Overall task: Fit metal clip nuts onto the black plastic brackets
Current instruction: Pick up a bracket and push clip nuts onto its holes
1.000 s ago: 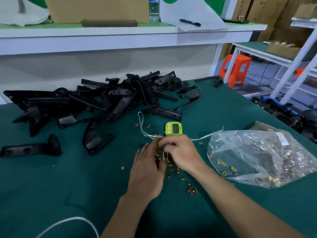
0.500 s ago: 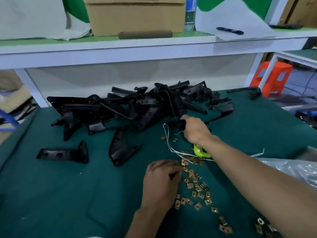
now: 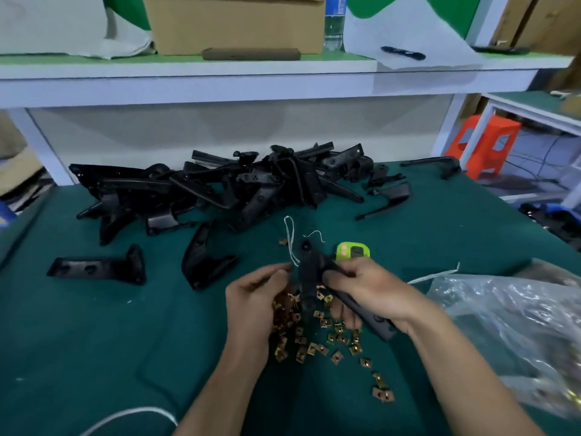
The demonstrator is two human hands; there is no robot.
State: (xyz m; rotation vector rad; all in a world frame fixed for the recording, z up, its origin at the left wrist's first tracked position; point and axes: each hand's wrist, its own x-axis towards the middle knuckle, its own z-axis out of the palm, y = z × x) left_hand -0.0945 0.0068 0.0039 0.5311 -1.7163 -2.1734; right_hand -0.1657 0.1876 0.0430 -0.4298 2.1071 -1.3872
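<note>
One head-worn wide-angle camera looks forward and down, close over the green table (image 3: 94,341). The white shelf (image 3: 220,86) stands farther off at 12 o'clock.

white shelf (image 3: 220,86) above green-topped table (image 3: 94,341).

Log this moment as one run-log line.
right hand: grips black bracket | left hand: curled beside bracket, above loose clip nuts, hold unclear | nut on bracket: none visible

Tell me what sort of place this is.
Probably a small factory assembly bench: a heap of black plastic brackets on a green cloth-covered table, loose brass-coloured metal clip nuts beside a clear plastic bag of more, and a brown cardboard box on the white shelf behind.
</note>
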